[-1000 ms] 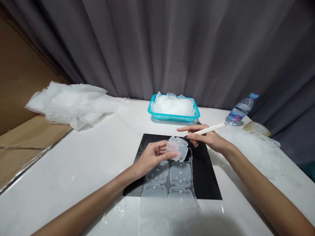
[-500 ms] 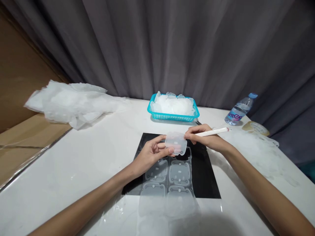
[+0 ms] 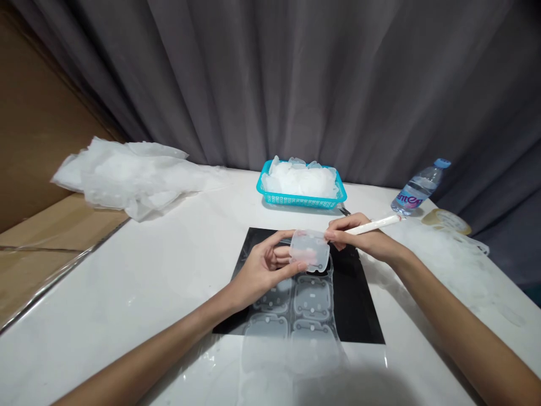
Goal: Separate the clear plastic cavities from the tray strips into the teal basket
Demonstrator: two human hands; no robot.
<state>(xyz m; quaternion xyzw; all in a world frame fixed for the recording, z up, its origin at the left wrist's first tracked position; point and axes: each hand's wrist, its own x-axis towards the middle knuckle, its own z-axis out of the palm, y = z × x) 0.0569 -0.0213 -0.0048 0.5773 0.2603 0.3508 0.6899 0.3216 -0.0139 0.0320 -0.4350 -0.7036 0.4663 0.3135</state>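
My left hand [image 3: 264, 268] pinches a small translucent plastic piece [image 3: 310, 251] with rounded corners, thumb in front and fingers behind, tilted up above a black mat [image 3: 355, 304]. At the piece's upper right edge, my right hand [image 3: 359, 234] grips a slim white pen-shaped tool [image 3: 376, 224]; its working tip is too small to make out. Beneath both hands, a clear sheet [image 3: 313, 296] of similar moulded shapes in two columns lies across the mat and over its front edge. One place in the sheet, just under the held piece, shows black.
A blue basket [image 3: 302, 202] heaped with translucent pieces stands at the back. Crumpled clear sheets [image 3: 127, 175] lie at the left by cardboard [image 3: 54, 231]. On the right are a water bottle [image 3: 412, 194], a tape roll [image 3: 448, 221] and loose plastic scraps [image 3: 456, 265].
The whole view has shifted slightly, so everything sits a little farther right. Both hands keep their grips, and the plastic piece stays close to the tool.
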